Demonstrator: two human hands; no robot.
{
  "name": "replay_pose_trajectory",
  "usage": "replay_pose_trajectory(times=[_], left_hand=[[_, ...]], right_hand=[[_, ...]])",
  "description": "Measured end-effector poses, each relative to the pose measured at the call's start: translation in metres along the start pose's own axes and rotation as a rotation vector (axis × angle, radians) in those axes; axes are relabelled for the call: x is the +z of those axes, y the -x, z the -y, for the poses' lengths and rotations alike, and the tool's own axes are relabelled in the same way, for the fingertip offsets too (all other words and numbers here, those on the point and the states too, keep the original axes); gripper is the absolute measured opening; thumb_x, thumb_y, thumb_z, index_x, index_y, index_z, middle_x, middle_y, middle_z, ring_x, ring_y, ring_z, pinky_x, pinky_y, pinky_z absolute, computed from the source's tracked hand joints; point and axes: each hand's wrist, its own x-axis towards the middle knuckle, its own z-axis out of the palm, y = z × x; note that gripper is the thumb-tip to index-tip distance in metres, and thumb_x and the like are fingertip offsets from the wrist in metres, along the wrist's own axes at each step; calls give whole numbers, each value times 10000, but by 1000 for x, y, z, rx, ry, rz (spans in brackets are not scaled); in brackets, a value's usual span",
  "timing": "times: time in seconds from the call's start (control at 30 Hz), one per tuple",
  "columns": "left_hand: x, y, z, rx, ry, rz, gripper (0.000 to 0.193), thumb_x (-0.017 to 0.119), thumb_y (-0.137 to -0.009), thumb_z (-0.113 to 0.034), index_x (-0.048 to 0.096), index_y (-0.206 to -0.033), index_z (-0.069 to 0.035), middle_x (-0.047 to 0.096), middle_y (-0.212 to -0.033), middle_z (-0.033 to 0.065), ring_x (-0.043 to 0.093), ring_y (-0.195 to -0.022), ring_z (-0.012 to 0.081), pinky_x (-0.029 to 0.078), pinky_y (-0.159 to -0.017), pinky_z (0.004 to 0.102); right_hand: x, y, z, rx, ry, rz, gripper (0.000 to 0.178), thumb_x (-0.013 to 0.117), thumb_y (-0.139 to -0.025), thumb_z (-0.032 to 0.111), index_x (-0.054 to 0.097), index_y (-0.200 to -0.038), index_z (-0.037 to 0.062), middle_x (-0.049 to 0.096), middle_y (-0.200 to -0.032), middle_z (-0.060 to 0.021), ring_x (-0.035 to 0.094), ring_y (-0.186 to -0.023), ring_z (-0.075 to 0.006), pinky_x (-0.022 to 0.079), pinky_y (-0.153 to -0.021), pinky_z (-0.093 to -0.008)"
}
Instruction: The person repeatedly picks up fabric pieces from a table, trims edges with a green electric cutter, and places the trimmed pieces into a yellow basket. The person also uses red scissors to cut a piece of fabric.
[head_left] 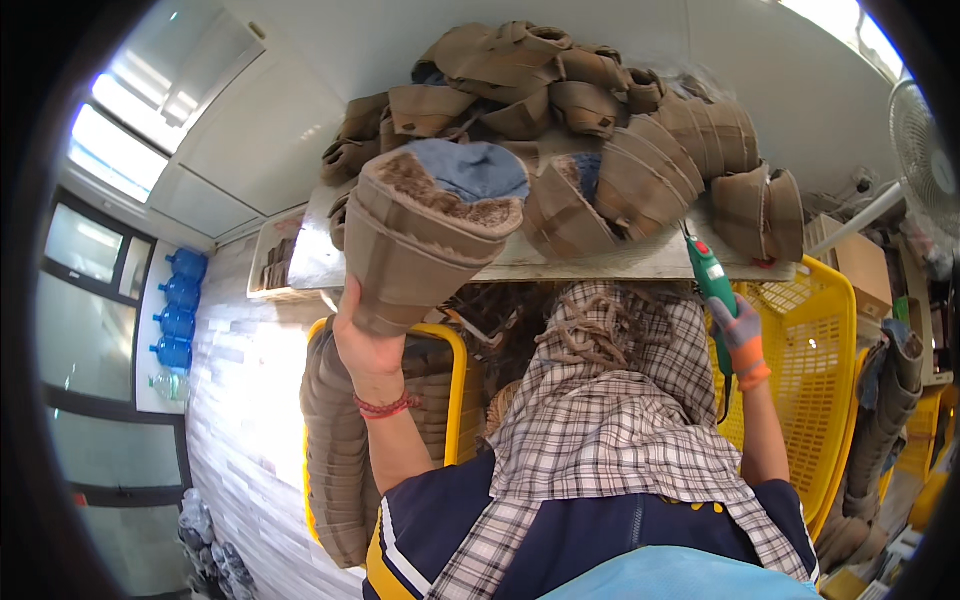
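In my left hand point(366, 335) is a brown shoe upper point(420, 255), gripped from below with its wide opening up. The opening shows brown fleece and a blue cloth lining. A red band circles that wrist. Wearing a grey and orange glove, my right hand point(738, 330) is closed around a green and red handheld tool point(710, 275) with a thin tip and a dark cord. The tip points at the table's front edge, apart from the upper. Beyond both hands, a heap of similar brown uppers point(530, 90) covers much of the white table point(580, 268).
Left of my lap stands a yellow-rimmed basket point(459, 400) packed with stacked uppers point(335, 450). A yellow perforated crate point(800, 360) is on my right. A white fan point(925, 140) and a cardboard box point(858, 268) stand at far right; blue water bottles point(178, 322) line the left wall.
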Motion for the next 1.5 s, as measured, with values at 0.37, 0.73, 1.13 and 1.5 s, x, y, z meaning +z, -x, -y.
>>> replay_pose_trajectory(times=[0.37,0.73,1.13,1.5], left_hand=[[26,-24,36,-389,194,-32,334,417,-981,-175,497,-1240,20,570,-1240,188,568,-1124,332,462,-963,492],[37,-14,58,-449,107,-80,352,401,-990,-184,477,-1260,28,557,-1253,196,549,-1149,342,449,-977,496],[17,-28,71,-585,198,-1,364,431,-980,-182,481,-1260,44,555,-1253,210,549,-1145,348,433,-992,476],[40,-17,81,-549,186,7,372,456,-978,-200,480,-1260,41,549,-1264,202,540,-1154,343,420,-1002,488]], right_hand=[[-10,58,85,-1172,658,-290,532,868,-577,323,601,-949,54,608,-726,-99,567,-600,-282,468,-538,-362],[-22,50,65,-1195,744,-266,507,848,-579,401,614,-881,68,595,-678,-83,566,-572,-281,457,-522,-372],[-18,45,65,-1244,731,-160,592,851,-559,416,600,-954,53,574,-673,-79,559,-577,-275,457,-524,-370],[-3,46,75,-1296,592,-136,618,859,-548,402,595,-994,66,583,-678,-78,573,-580,-272,465,-529,-364]])
